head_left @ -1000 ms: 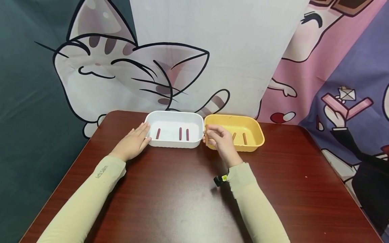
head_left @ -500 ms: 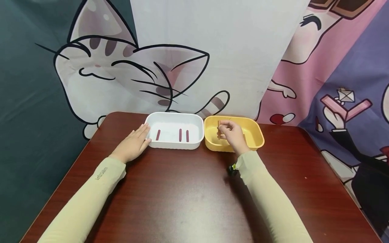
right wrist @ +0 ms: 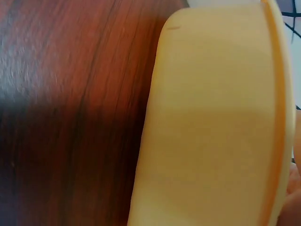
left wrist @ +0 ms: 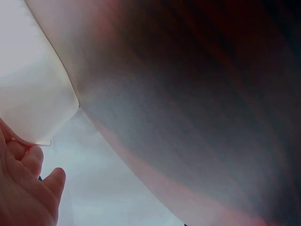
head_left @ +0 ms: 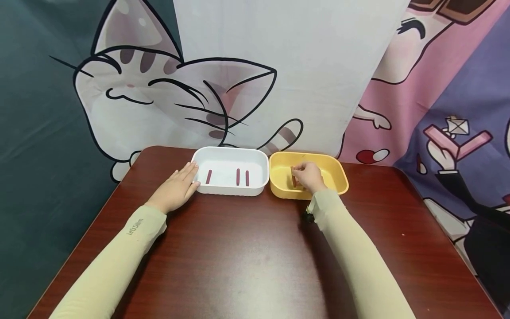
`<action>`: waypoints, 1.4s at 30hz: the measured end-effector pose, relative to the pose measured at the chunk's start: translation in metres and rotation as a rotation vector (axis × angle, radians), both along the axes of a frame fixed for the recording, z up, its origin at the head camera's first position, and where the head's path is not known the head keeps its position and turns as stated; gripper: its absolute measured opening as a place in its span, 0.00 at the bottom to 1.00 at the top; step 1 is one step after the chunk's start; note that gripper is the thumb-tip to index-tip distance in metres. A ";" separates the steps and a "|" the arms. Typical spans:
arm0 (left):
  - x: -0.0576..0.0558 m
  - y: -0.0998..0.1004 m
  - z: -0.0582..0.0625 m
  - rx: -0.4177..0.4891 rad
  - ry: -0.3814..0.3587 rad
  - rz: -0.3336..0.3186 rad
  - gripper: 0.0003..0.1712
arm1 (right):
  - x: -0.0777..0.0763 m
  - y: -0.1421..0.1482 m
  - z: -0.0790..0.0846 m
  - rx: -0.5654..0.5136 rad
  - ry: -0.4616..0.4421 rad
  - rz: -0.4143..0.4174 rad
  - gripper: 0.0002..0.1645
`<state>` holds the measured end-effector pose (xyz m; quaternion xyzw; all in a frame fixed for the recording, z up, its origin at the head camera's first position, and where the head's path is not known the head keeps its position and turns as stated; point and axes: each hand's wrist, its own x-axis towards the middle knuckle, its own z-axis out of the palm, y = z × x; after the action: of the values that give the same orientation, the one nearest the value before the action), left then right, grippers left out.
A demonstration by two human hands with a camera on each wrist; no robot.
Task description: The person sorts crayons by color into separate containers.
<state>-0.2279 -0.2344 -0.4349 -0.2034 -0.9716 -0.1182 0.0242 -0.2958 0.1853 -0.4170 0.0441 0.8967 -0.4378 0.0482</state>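
Note:
My right hand (head_left: 311, 176) reaches over the yellow tray (head_left: 288, 193), its thumb and fingers pinching a short reddish-brown stick (head_left: 293, 177) that stands nearly upright inside the rim. Other sticks in that tray are mostly hidden behind the hand. Flat against the left end of the white tray (head_left: 231, 190) lies my left hand (head_left: 174, 189), fingers straight and touching the rim. Inside the white tray are three dark red sticks (head_left: 238, 177). The left wrist view shows the white tray's corner (left wrist: 37, 94) by the fingers; the yellow tray's outer wall (right wrist: 207, 117) fills much of the right wrist view.
Both trays stand side by side at the back of a dark red-brown wooden table (head_left: 239, 248). Behind the table's far edge hangs a cloth backdrop (head_left: 318, 66) with cartoon drawings. A dark object (head_left: 488, 252) is at the right edge.
My right hand has moved right from the yellow tray's left end, carrying the stick, and then lowered into the tray. My left hand stays at the white tray.

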 end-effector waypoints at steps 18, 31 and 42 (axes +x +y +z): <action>-0.001 0.000 -0.002 -0.001 -0.001 -0.001 0.36 | -0.001 0.000 0.000 0.246 -0.013 0.073 0.07; -0.003 -0.002 0.000 0.009 -0.031 0.000 0.38 | 0.004 0.002 0.001 0.304 0.096 0.107 0.10; -0.007 -0.011 0.007 0.059 -0.002 -0.054 0.38 | 0.005 0.034 0.010 0.347 0.240 0.122 0.15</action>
<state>-0.2346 -0.2456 -0.4275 -0.2288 -0.9619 -0.1476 0.0262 -0.2904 0.2197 -0.4072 -0.0550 0.9589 -0.2754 -0.0410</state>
